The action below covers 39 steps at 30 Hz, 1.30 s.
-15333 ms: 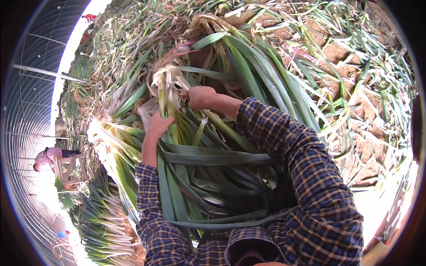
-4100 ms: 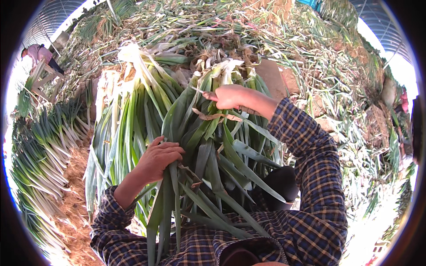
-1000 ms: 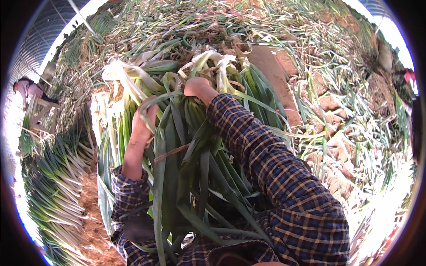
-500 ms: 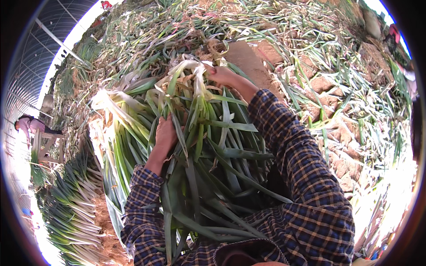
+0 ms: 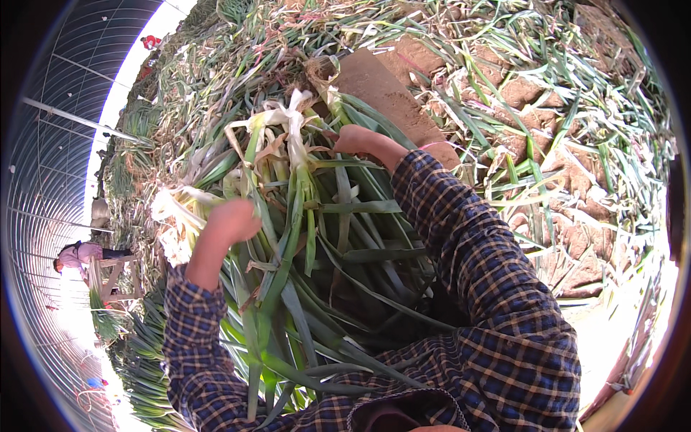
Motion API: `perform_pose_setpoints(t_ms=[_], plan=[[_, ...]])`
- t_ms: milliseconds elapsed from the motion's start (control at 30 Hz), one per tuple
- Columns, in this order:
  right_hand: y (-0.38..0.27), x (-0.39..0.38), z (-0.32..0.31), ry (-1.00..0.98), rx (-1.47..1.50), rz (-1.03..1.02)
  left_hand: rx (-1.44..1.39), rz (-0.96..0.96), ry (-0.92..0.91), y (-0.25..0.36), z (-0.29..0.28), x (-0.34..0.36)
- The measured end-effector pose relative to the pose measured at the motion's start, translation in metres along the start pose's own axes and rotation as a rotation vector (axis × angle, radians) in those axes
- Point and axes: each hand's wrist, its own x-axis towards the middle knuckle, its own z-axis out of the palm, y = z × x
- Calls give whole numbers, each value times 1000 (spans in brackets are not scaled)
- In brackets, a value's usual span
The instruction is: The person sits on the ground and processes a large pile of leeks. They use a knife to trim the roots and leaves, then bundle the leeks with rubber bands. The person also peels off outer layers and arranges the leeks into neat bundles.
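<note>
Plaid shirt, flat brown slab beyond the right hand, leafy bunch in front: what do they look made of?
Plaid shirt: likely woven cloth, matte; soft creases show.
Brown slab: maybe wood or cardboard, dull and dusty; flat with straight edges, but grain isn't readable.
Leafy bunch: plant matter, leek-like; smooth green blades with slight sheen, thin pale skins at the far end.

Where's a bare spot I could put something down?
Mostly bare: the flat brown slab, between the leek bundle at lower left and a brown lump at upper right. The bright patch, lower right, is too glary to tell. Around the left hand and right hand, it's crowded with leaves.
</note>
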Motion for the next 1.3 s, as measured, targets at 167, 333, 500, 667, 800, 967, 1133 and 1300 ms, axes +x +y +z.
perform_pose_setpoints(t_ms=[167, 333, 500, 667, 800, 967, 1133, 1300], plan=[[41, -10, -28, 101, 19, 84, -292, 413, 523, 107, -54, 78], [81, -23, -57, 123, -90, 175, 138, 571, 481, 207, -20, 161], [108, -23, -61, 116, -65, 235, 297, 682, 303, 247, 12, 201], [109, -15, -56, 144, -104, 234, 141, 899, 773, 261, 25, 221], [100, -15, -63, 255, -17, 244, 118, 930, 710, 263, 30, 230], [91, -25, -67, 165, -11, 204, -38, 1040, 515, 253, 22, 228], [81, -34, -74, 204, 7, 185, -219, 1025, 588, 203, 0, 189], [61, -48, -86, 211, -13, 97, -374, 889, 673, 80, 2, 91]])
